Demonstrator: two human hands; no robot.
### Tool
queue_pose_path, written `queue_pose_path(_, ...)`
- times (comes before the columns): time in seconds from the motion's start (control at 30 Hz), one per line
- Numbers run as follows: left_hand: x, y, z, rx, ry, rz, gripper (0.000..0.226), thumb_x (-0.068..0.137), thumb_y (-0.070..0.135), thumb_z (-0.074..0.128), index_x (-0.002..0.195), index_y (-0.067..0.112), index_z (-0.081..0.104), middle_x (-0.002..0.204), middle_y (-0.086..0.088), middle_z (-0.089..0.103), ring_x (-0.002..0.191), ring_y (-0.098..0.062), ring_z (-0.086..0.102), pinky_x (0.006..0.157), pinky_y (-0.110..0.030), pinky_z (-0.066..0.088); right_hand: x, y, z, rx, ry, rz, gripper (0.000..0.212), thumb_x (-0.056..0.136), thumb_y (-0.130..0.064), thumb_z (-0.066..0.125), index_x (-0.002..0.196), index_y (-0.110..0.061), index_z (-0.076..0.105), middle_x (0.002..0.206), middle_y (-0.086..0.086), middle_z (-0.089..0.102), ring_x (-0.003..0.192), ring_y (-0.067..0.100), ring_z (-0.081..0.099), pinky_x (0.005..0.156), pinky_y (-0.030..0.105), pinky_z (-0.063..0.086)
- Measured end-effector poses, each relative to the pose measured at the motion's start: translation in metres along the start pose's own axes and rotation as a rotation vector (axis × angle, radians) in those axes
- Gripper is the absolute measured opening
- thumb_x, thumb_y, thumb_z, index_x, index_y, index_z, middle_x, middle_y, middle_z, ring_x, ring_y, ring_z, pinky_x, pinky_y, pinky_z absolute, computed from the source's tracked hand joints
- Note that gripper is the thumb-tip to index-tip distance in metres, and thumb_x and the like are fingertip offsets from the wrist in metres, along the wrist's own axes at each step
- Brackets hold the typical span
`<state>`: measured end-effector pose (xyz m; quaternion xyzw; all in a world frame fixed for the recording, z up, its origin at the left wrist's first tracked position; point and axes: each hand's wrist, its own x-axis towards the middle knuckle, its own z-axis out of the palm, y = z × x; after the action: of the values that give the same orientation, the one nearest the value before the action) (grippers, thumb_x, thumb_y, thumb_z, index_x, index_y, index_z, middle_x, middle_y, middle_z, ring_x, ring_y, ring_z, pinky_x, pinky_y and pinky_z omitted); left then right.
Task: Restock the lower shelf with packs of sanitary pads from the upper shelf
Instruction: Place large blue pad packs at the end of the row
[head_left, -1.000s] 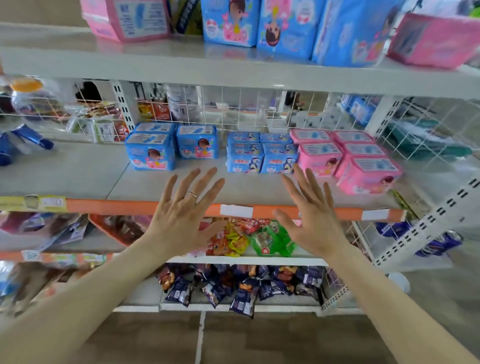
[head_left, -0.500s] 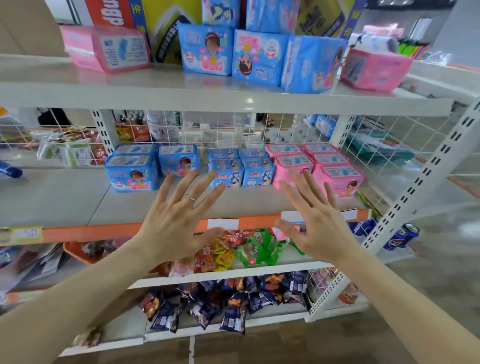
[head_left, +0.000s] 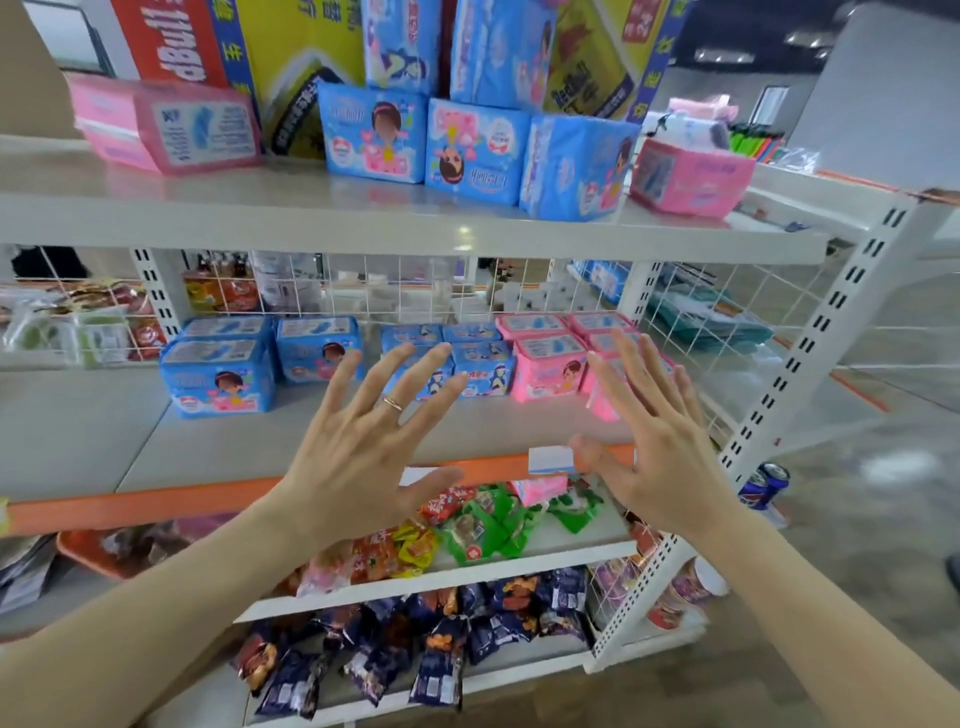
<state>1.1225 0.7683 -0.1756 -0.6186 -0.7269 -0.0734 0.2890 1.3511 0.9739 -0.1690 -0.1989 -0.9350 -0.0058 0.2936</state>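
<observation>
Two bare hands hang in front of the shelving, both spread wide and holding nothing: the left hand (head_left: 358, 447), with a ring (head_left: 392, 404) on one finger, and the right hand (head_left: 660, 441) beside it, palms facing the shelves. Just beyond them the lower shelf (head_left: 311, 457) carries blue packs (head_left: 218, 376) on the left, smaller blue ones in the middle and pink packs (head_left: 545, 364) on the right, with bare board in front of the rows. Higher and further back, the upper shelf (head_left: 415, 228) holds the stock to be moved: a pink pack (head_left: 171, 127) at the left, three blue packs (head_left: 475, 150) standing side by side, more stacked on them, and another pink one at the right, its print too blurred to read. I judge this the reach before a pick. The next move calls for raising both hands to the upper shelf and closing them on a pack without toppling the stack.
</observation>
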Motion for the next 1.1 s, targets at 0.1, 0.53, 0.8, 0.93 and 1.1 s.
queue_pose_path(0.1, 0.017, 0.014, 0.002, -0.016, 0.028, -0.024, 0.076, 0.092, 0.07, 0.039, 0.152, 0.023, 0.04, 0.164, -0.006, 0.025, 0.148, -0.034, 0.03, 0.114, -0.065, 0.024, 0.007, 0.015, -0.007, 0.032, 0.038, -0.005, 0.078, 0.094, -0.063, 0.039, 0.158, -0.025, 0.017, 0.168, -0.007, -0.001, 0.155, 0.022, -0.001, 0.12, 0.064, 0.014)
queue_pose_path(0.53, 0.142, 0.054, -0.031, 0.04, 0.232, -0.165, 0.076, 0.09, 0.066, 0.044, 0.151, 0.021, 0.04, 0.163, -0.006, 0.027, 0.145, -0.036, 0.034, 0.117, -0.063, 0.02, 0.069, 0.113, -0.072, 0.173, 0.288, -0.082, 0.085, 0.093, -0.061, 0.045, 0.159, -0.015, 0.015, 0.168, -0.002, 0.006, 0.155, 0.018, 0.004, 0.121, 0.061, 0.014)
queue_pose_path(0.8, 0.152, 0.045, -0.044, 0.121, 0.287, -0.211, 0.078, 0.091, 0.067, 0.045, 0.152, 0.019, 0.04, 0.164, -0.006, 0.024, 0.149, -0.032, 0.028, 0.12, -0.058, 0.013, 0.107, 0.152, -0.076, 0.248, 0.36, -0.027, 0.087, 0.091, -0.059, 0.048, 0.16, -0.023, 0.008, 0.168, -0.009, 0.0, 0.154, 0.01, 0.0, 0.123, 0.056, 0.012)
queue_pose_path(0.93, 0.154, 0.035, -0.045, 0.132, 0.306, -0.178, 0.077, 0.092, 0.067, 0.044, 0.152, 0.019, 0.04, 0.163, -0.007, 0.026, 0.148, -0.033, 0.03, 0.12, -0.058, 0.015, 0.122, 0.139, -0.059, 0.254, 0.352, -0.07, 0.087, 0.091, -0.061, 0.046, 0.16, -0.021, 0.011, 0.168, -0.003, 0.004, 0.155, 0.017, 0.005, 0.122, 0.059, 0.015)
queue_pose_path(1.1, 0.163, 0.017, -0.039, 0.047, 0.308, -0.179, 0.079, 0.091, 0.067, 0.046, 0.152, 0.019, 0.04, 0.163, -0.007, 0.028, 0.145, -0.034, 0.033, 0.117, -0.063, 0.021, 0.148, 0.12, -0.053, 0.262, 0.318, -0.073, 0.086, 0.091, -0.063, 0.045, 0.16, -0.024, 0.011, 0.168, -0.006, 0.006, 0.155, 0.013, 0.005, 0.123, 0.047, 0.01)
